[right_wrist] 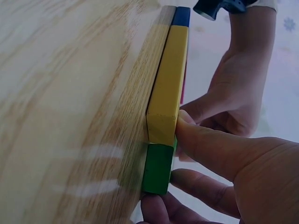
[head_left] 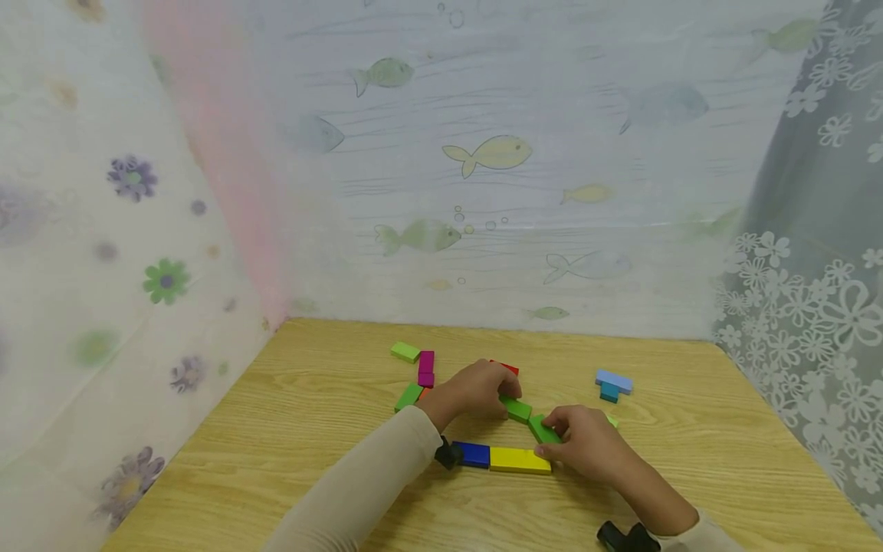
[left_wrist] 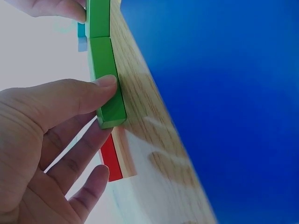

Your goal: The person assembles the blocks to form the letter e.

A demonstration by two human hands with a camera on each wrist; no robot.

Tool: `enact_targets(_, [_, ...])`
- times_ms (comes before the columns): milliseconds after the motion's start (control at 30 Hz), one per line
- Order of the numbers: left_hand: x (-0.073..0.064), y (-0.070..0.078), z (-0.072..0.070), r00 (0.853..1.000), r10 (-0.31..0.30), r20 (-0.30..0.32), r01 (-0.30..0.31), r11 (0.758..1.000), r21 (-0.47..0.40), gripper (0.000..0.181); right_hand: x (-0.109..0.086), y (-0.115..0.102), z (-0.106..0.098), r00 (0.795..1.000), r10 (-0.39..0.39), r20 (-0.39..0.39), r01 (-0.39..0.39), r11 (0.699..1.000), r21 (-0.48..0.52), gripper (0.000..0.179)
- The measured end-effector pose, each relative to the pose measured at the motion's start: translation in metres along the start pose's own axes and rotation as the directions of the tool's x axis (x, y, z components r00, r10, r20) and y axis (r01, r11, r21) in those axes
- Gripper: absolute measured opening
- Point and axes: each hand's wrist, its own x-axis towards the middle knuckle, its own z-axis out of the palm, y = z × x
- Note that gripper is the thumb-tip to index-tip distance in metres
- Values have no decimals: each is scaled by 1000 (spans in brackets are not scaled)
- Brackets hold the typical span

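Observation:
Two green blocks lie end to end at an angle on the wooden table. My left hand [head_left: 480,389] pinches the farther green block [left_wrist: 103,63], its thumb on top and fingers along the side. On the nearer green block [head_left: 543,431] my right hand [head_left: 586,445] has its fingertips; its curled fingers and thumb grip the block's end [right_wrist: 158,168]. That thumb rests at the edge of a long yellow block [head_left: 519,460]. A dark blue block [head_left: 474,455] meets the yellow one's left end. Behind my left hand is a red block [left_wrist: 111,161], partly hidden in the head view.
At the back left stand a lime block [head_left: 405,352], magenta blocks [head_left: 426,368], another green block [head_left: 408,398] and a partly covered orange block [head_left: 425,394]. Light blue [head_left: 614,381] and teal [head_left: 609,392] blocks form a T at right. A fish-print curtain [head_left: 497,230] borders the table's back.

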Motion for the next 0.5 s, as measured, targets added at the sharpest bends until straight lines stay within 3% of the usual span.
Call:
enact_targets(267, [-3, -4, -4, 1000, -10, -6, 9, 997, -76, 33, 2, 0, 1, 1000, 6, 7, -6, 1000, 2, 36])
enact_targets(500, [-9, -16, -19, 1000, 0, -29, -4, 989, -145, 32, 2, -1, 0, 1000, 6, 5, -6, 1000, -6, 37])
